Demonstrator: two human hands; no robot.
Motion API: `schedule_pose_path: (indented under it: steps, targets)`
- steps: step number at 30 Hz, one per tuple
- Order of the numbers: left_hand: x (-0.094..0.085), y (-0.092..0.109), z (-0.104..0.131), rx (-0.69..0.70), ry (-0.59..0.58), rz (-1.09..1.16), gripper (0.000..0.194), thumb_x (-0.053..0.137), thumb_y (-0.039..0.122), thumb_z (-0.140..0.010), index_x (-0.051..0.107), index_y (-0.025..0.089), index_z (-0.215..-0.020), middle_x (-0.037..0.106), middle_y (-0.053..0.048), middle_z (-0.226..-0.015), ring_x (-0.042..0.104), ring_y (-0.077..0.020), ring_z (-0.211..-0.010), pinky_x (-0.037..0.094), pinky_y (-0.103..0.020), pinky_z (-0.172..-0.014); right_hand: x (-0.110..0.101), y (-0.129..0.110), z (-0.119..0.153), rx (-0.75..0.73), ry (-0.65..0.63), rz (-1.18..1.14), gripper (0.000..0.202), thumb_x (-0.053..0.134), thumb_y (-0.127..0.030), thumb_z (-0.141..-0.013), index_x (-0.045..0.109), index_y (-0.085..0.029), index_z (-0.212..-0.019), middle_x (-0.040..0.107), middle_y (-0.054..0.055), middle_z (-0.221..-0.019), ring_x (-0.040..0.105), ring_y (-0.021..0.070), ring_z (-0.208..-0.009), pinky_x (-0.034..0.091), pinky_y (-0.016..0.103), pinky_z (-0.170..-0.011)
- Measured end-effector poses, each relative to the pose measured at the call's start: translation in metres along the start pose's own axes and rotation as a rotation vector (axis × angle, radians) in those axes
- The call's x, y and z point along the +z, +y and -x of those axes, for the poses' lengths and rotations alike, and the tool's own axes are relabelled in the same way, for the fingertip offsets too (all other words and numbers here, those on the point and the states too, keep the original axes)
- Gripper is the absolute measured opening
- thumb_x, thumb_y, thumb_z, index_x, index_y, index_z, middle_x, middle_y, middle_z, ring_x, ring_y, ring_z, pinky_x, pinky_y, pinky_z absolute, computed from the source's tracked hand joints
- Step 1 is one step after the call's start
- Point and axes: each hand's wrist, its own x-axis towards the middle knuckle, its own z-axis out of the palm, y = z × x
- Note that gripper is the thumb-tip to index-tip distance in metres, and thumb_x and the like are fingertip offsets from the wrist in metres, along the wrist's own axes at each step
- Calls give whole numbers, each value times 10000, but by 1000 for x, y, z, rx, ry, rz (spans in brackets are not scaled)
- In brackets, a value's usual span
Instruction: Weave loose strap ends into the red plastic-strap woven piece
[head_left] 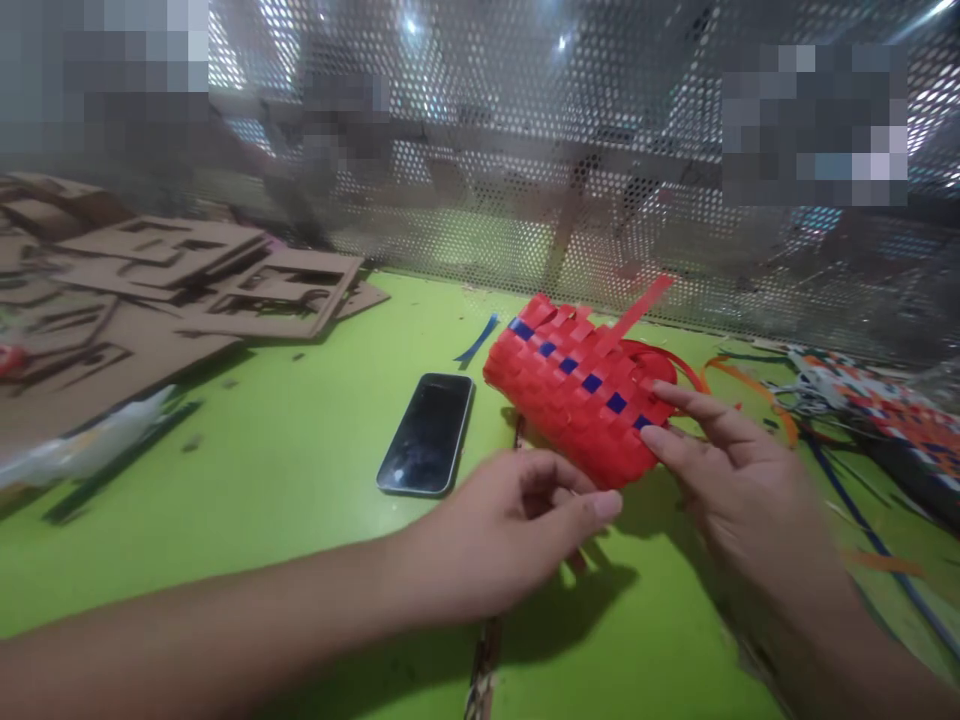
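Note:
A red woven strip basket [570, 395] with a row of dark blue squares lies tilted on its side, and a loose red strip [645, 305] sticks up from it. My right hand [739, 480] pinches the basket's right end between thumb and fingers. Just below the basket's lower edge is my left hand [540, 520], its thumb stretched out and its fingers loosely curved and apart. It is close to the weave; whether it touches is hard to see. Curled red strips [660, 360] show behind the basket's right end.
A phone [426, 435] and a short blue strip [478, 340] lie on the green table [300, 430]. Cut cardboard sheets [225, 270] are piled at left, near a plastic-wrapped item [97, 440]. Another multicoloured woven piece [885, 400] and loose strips lie right. Perforated metal mesh [495, 220] stands behind.

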Motion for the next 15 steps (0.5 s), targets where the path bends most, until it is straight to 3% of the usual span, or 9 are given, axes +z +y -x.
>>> schedule_pose_path:
  steps: [1, 3, 5, 9, 15]
  targets:
    - [8, -1, -3, -84, -30, 157, 478, 776, 631, -916, 733, 177, -1060, 754, -130, -1050, 763, -241, -868, 611, -294, -610, 1, 1, 2, 15, -3, -28, 398, 881, -339, -895, 755, -302, -1271, 868, 50, -948, 845, 251, -765, 716, 310, -620]
    - [19, -3, -13, -180, 22, 416, 614, 862, 635, -837, 706, 186, -1226, 694, -179, -1308, 763, -267, -995, 669, -318, -632, 5, 2, 7, 49, -11, -65, 442, 893, -342, -886, 732, -292, -1295, 871, 63, -994, 852, 263, -825, 725, 327, -673]
    - [25, -4, -22, -214, 60, 559, 675, 884, 625, -823, 683, 200, -1307, 692, -174, -1339, 757, -226, -927, 690, -317, -655, 7, 2, 11, 85, -24, -80, 481, 897, -356, -884, 708, -277, -1320, 870, 67, -982, 853, 267, -850, 725, 334, -699]
    - [23, -9, -33, -105, 140, 620, 619, 904, 491, -864, 655, 199, -1350, 700, -168, -1371, 756, -209, -990, 706, -303, -743, 8, 3, 10, 131, -55, -102, 530, 920, -390, -854, 688, -246, -1308, 864, 70, -954, 851, 269, -894, 722, 350, -767]
    - [18, -19, -33, 8, 114, 618, 467, 822, 310, -972, 618, 163, -1365, 740, -176, -1336, 779, -178, -918, 694, -277, -729, 4, 8, 5, 290, -95, -105, 557, 939, -485, -817, 682, -244, -1248, 861, 79, -988, 835, 257, -833, 704, 353, -747]
